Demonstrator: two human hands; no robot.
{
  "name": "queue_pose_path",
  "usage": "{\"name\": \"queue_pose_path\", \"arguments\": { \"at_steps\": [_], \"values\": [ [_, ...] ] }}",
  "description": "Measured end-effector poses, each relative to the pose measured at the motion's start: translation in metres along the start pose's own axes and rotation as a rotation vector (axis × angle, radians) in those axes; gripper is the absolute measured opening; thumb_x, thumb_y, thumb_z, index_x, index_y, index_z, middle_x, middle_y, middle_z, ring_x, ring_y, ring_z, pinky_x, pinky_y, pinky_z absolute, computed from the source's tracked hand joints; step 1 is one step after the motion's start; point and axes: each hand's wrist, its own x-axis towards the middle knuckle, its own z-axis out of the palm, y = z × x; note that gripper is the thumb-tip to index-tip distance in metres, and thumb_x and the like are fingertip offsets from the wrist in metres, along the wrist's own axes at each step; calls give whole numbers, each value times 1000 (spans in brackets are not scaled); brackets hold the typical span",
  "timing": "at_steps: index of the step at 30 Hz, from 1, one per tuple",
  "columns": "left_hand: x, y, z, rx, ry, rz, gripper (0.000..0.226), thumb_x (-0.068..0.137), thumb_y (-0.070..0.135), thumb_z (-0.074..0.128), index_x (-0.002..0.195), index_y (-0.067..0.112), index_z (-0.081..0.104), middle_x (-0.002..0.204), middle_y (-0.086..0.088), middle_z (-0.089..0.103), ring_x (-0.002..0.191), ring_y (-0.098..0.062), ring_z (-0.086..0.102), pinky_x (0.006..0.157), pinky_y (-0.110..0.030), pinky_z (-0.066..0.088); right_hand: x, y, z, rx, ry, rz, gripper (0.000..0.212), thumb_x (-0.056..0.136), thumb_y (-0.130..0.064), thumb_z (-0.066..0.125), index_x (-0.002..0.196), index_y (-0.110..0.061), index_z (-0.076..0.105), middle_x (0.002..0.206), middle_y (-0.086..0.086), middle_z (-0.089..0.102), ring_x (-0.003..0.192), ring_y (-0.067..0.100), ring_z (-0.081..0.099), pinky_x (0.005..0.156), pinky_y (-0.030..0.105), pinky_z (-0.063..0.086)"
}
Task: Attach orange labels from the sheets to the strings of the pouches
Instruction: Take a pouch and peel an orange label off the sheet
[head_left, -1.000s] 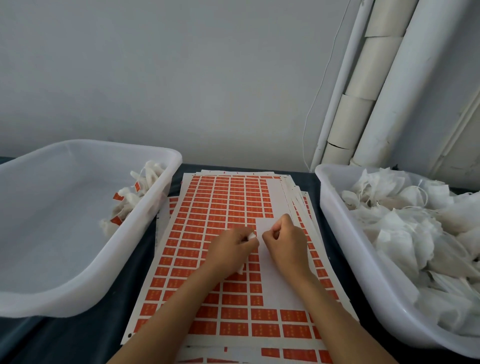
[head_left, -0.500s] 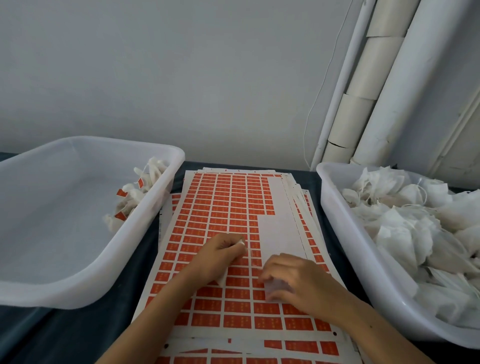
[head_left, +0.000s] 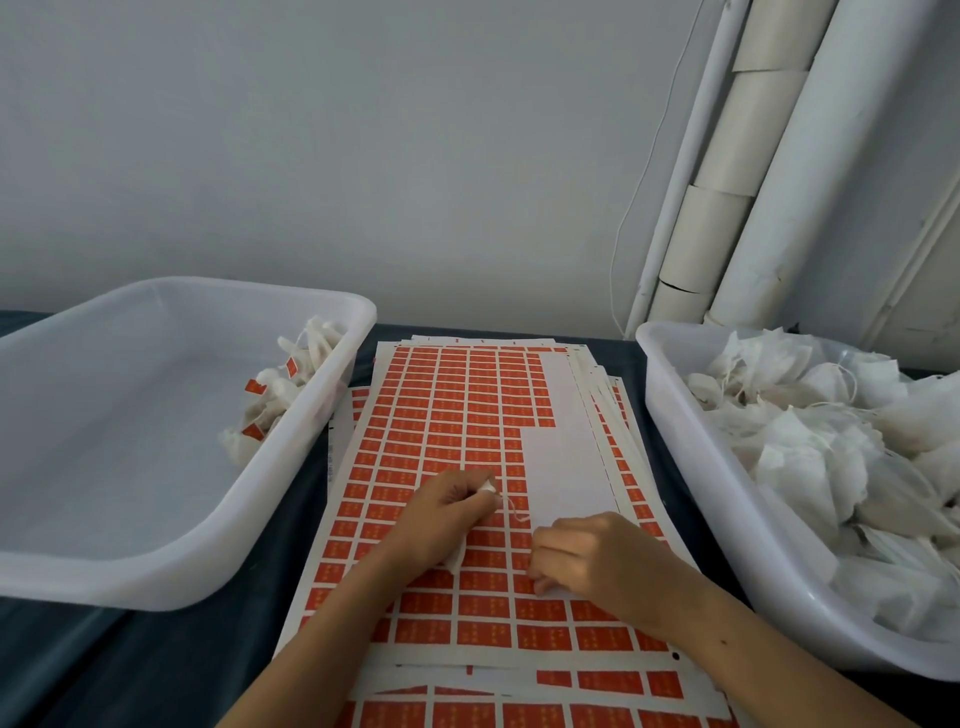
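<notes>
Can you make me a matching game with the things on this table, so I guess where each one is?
Things:
1. left bin
2. right bin
3. label sheet
4. left hand

Places or states:
A. piled high with plain white pouches
B. lying flat between the two bins
C. holds a few pouches with orange labels in one corner
D. gripping a white pouch over the sheet

Pairs: 1-C, 2-A, 3-B, 4-D

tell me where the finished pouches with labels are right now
In the head view they sit in the left tub, heaped against its right wall: labelled pouches, beside the label sheets.
</notes>
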Motion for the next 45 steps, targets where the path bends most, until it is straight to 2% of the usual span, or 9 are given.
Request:
{"name": "queue_pose_path", "arguments": {
  "at_steps": [6,13,19,23,27,32,38,45],
  "values": [
    [2,-2,0,0,9,-7,40,97,19,46,58,23,51,53,13,54,53,1,53,58,-13,43,-1,-2,5,-100,-6,-23,19,73,-33,77,89,-23,74,82,-11,71,64,2,66,67,12,54],
    [0,0,-1,-43,5,-10,39,97,17,46,58,22,51,54,13,54,55,0,53,58,-11,43,4,3,-9,14,-35,-42,16,73,-23,79,84,-14,72,79,-3,72,63,7,67,68,20,58],
    [-1,0,1,-19,23,-16,39,97,16,46,59,20,51,54,11,53,56,-3,52,61,-16,44,1,-1,-4,-83,-18,-64,18,70,-31,80,83,-21,73,76,-10,71,59,2,65,64,13,55],
    [-1,1,1,-12,21,-16,40,97,16,46,58,20,51,53,12,52,55,-3,51,61,-19,44,-1,-1,2,-101,6,-71,19,71,-32,79,85,-21,73,78,-10,71,61,3,66,65,13,55],
    [-2,2,1,-23,31,-38,38,97,17,46,59,18,51,57,5,54,59,-10,53,65,-22,46,-5,0,5,-145,17,-71,21,70,-35,79,87,-24,73,79,-12,71,61,2,65,65,12,54],
    [-2,3,1,-32,18,-21,39,97,15,46,59,19,51,54,11,53,55,-3,52,61,-17,45,-2,0,11,-177,41,-84,22,70,-33,79,88,-22,74,79,-10,71,61,3,66,65,12,55],
    [-3,1,-1,-55,2,-16,37,97,17,46,60,18,51,57,8,54,59,-6,54,65,-21,47,-4,9,1,-64,8,-119,16,74,-30,77,85,-20,72,78,-8,71,62,3,66,64,14,55],
    [-4,0,0,-51,7,-19,38,97,17,46,59,20,51,56,11,54,58,-3,54,62,-17,45,-1,10,-1,-121,11,-212,16,72,-30,79,82,-20,71,72,-9,69,55,2,62,59,10,53]
  ]
}}
